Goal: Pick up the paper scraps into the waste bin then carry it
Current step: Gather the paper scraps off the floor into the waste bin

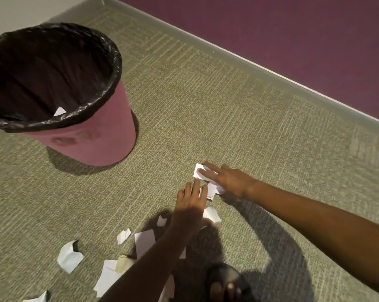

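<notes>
A pink waste bin (pixel 97 140) lined with a black bag stands upright on the carpet at the upper left, with one white scrap (pixel 59 111) inside. My right hand (pixel 225 178) lies flat with spread fingers on a white paper scrap (pixel 197 171), and more white scraps (pixel 212 189) bunch under its palm. My left hand (pixel 190 203) reaches in beside it, fingers apart, touching those bunched scraps. Several torn white scraps (pixel 69 257) lie scattered on the carpet at the lower left, and another scrap (pixel 212 214) sits just right of my left hand.
Grey-green carpet (pixel 206 105) covers the floor. A pale baseboard (pixel 260 68) runs diagonally along a purple wall (pixel 293 29) at the upper right. My foot in a dark sandal (pixel 225 284) shows at the bottom edge.
</notes>
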